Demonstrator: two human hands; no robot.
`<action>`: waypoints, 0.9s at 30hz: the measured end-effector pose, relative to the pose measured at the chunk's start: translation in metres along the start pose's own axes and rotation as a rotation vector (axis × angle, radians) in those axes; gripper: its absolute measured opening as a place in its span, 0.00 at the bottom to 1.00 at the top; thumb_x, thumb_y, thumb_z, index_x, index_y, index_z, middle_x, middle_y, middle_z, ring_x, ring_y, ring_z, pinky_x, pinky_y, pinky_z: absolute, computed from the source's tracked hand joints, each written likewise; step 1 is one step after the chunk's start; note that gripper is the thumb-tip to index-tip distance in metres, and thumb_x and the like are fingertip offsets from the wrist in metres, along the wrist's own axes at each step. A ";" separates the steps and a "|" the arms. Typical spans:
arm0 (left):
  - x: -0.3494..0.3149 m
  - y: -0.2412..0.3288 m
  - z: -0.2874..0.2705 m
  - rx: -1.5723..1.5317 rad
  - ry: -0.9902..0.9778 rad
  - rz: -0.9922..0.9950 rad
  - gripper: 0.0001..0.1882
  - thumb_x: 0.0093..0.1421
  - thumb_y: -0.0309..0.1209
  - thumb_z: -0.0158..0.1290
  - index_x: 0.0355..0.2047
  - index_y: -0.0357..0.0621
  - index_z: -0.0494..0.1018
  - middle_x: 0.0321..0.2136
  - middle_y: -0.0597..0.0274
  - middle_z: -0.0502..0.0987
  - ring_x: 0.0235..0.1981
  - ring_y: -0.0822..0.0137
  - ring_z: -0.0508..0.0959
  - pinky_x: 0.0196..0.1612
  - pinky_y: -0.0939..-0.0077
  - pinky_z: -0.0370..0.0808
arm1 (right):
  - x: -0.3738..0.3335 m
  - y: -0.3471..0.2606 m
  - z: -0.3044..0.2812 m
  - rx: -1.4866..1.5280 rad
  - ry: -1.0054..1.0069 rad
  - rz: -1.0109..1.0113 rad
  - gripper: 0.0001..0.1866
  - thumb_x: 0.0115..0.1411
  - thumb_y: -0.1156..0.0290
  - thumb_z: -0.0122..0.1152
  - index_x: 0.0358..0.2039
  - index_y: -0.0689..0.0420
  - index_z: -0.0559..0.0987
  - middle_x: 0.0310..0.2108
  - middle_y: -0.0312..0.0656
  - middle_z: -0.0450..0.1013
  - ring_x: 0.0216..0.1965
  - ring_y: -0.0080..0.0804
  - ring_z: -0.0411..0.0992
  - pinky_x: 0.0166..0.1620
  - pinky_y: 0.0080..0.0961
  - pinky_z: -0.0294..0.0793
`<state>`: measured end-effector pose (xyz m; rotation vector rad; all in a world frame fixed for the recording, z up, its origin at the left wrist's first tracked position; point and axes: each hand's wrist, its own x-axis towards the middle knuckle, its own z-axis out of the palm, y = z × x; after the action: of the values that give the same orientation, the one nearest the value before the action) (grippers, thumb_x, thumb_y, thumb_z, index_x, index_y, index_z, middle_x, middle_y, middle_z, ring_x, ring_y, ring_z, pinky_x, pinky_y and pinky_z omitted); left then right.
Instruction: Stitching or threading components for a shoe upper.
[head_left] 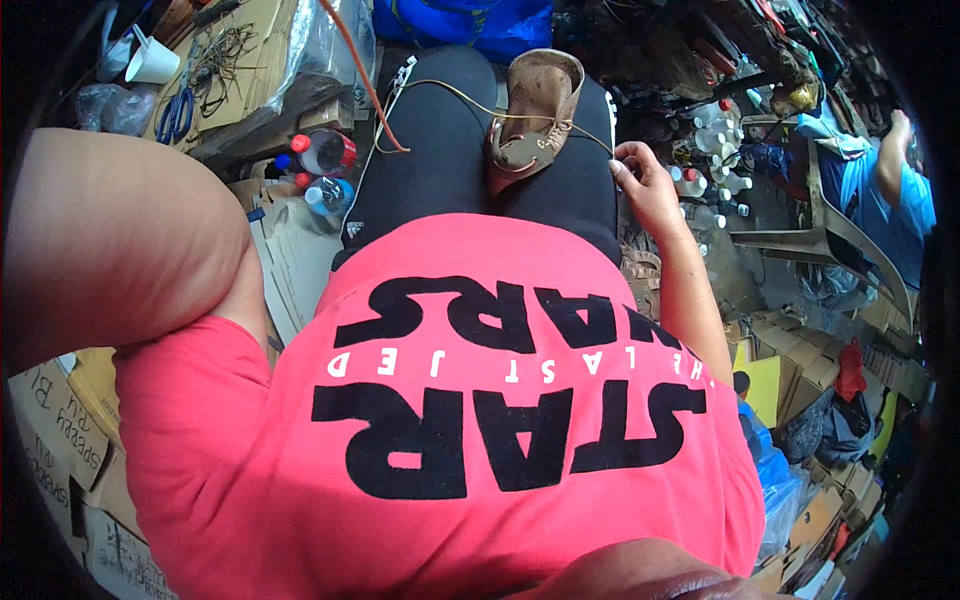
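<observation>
A brown leather shoe upper [540, 95] lies across my thighs, its opening facing up and stitches showing around its toe. A thin tan cord [450, 90] runs from it over my left thigh, with another length reaching toward my right side. My right hand [645, 185] is beside my right thigh, thumb and forefinger pinched on the end of that length. My bent left arm [130, 240] fills the left side close to the camera; its hand is out of view. An orange-brown strand [352, 45] slants down from the top edge to my left thigh.
Blue-handled scissors [175, 115] and a white cup [153, 60] are on a board at upper left. Capped plastic bottles [328, 153] stand left of my legs, several more [715, 150] at right. A blue bag [470, 25] lies ahead. A person in blue [905, 190] is at far right.
</observation>
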<state>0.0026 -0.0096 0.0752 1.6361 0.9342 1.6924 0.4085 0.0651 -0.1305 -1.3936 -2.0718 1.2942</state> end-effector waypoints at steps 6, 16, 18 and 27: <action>0.001 -0.004 0.007 -0.084 -0.042 0.009 0.08 0.61 0.29 0.51 0.35 0.37 0.76 0.35 0.57 0.77 0.41 0.66 0.75 0.45 0.72 0.72 | -0.001 0.002 -0.001 -0.027 0.014 -0.030 0.11 0.57 0.68 0.62 0.39 0.57 0.74 0.25 0.36 0.70 0.28 0.22 0.66 0.34 0.20 0.67; 0.008 -0.014 0.020 -0.221 -0.126 0.020 0.07 0.61 0.29 0.50 0.35 0.38 0.75 0.35 0.57 0.76 0.41 0.66 0.75 0.46 0.72 0.71 | 0.009 -0.012 -0.024 0.190 -0.087 -0.096 0.18 0.61 0.74 0.50 0.52 0.54 0.74 0.37 0.36 0.64 0.33 0.20 0.64 0.39 0.18 0.66; 0.017 -0.011 0.021 -0.233 -0.161 0.020 0.07 0.61 0.29 0.50 0.35 0.38 0.75 0.35 0.57 0.76 0.41 0.66 0.75 0.46 0.72 0.71 | 0.015 -0.021 -0.024 0.054 -0.037 -0.175 0.21 0.61 0.78 0.47 0.54 0.51 0.74 0.37 0.36 0.62 0.33 0.21 0.64 0.39 0.18 0.67; -0.044 -0.143 0.114 0.538 -0.522 -0.274 0.23 0.51 0.35 0.61 0.48 0.44 0.73 0.47 0.57 0.74 0.51 0.63 0.73 0.54 0.71 0.68 | 0.046 -0.061 -0.009 -0.072 -0.078 -0.371 0.10 0.47 0.81 0.65 0.32 0.56 0.82 0.30 0.36 0.71 0.33 0.25 0.73 0.37 0.20 0.71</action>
<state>0.1117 0.0456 -0.0673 2.0326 1.3269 0.7970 0.3585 0.1022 -0.0850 -0.9336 -2.3106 1.1418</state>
